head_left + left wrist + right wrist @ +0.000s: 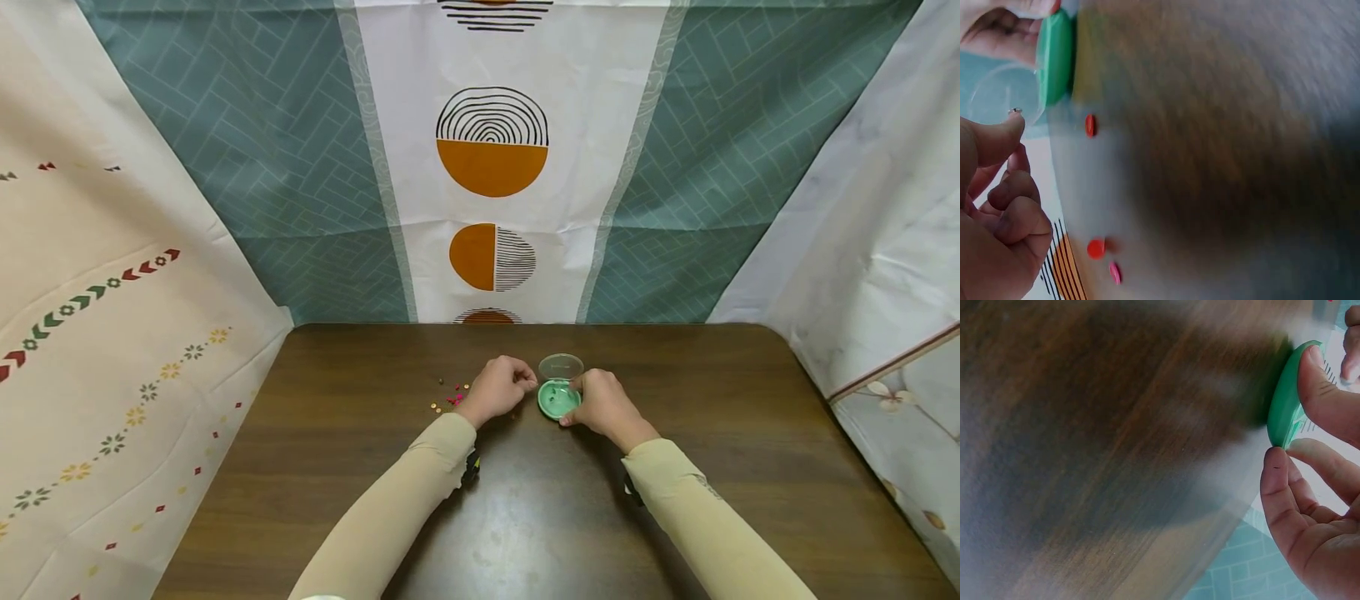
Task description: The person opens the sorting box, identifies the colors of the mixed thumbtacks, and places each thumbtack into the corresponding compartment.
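Note:
My right hand [606, 406] grips the rim of a small round green case [558, 415], thumb on the near side and fingers on the far side. The case's clear lid [561, 365] is flipped up at the back, and a few dark bits lie inside. Just left of the case, my left hand [497, 387] pinches a tiny shiny piece [1015, 110] at the tip of its thumb and forefinger. Its other fingers are curled in. Below that hand in the left wrist view are a red disc-like piece [1090, 125], another red piece [1096, 249] and a pink one [1115, 272].
Left of the left hand, several tiny pieces lie scattered on the brown wooden table [345, 467], among them gold ones [435, 408] and a dark green one [441, 381]. A patterned cloth [495, 250] hangs behind the table's far edge.

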Motion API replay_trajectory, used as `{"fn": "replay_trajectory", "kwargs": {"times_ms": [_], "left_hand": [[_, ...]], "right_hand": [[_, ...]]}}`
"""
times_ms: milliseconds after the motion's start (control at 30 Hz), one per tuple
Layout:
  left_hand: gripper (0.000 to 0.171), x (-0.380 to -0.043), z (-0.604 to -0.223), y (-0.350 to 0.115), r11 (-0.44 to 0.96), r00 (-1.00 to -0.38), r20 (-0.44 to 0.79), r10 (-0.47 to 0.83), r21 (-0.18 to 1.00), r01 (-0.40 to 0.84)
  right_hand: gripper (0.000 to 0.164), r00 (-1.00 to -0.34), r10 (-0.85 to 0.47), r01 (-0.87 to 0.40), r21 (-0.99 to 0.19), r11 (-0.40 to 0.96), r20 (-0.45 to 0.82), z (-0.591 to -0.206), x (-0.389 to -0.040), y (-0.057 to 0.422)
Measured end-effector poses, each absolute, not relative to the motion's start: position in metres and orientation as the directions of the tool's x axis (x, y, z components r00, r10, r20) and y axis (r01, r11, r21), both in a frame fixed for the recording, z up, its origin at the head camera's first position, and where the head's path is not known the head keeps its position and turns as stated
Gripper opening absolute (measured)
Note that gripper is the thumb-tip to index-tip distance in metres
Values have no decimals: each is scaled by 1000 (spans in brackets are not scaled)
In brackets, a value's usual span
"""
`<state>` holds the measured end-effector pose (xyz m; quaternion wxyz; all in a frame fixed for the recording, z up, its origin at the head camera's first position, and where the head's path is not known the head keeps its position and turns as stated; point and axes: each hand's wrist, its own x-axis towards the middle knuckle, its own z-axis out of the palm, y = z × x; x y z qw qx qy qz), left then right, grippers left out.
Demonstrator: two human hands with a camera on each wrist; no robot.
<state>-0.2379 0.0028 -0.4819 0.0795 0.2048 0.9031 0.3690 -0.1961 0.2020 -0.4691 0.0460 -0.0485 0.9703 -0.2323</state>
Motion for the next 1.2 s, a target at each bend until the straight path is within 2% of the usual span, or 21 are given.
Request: {"fn": "replay_trajectory", "kwargs": {"times_ms": [267, 533, 633, 1000, 1200], "left_hand": [[7, -233, -482, 23, 736, -889, 24, 456, 552, 393], [9, -228, -486, 33, 809, -848, 96, 520, 261, 526], [10, -227, -487, 36, 812, -835, 104, 540, 195, 550], [14, -228, -486, 40, 817, -829, 105, 550, 142, 559], [17, -228, -483, 40, 803, -822, 78, 564, 178, 568]], "right_hand": [[59, -989, -119, -69, -447, 892, -83, -467, -197, 202], [57, -989, -127, -80, -448, 891, -75, -468, -196, 203], [56, -989, -129, -83, -448, 890, -73, -469, -196, 203], [52, -990, -132, -100, -439, 893, -42, -472, -195, 202], [55, -990, -129, -92, -451, 888, -52, -472, -195, 203]]}}
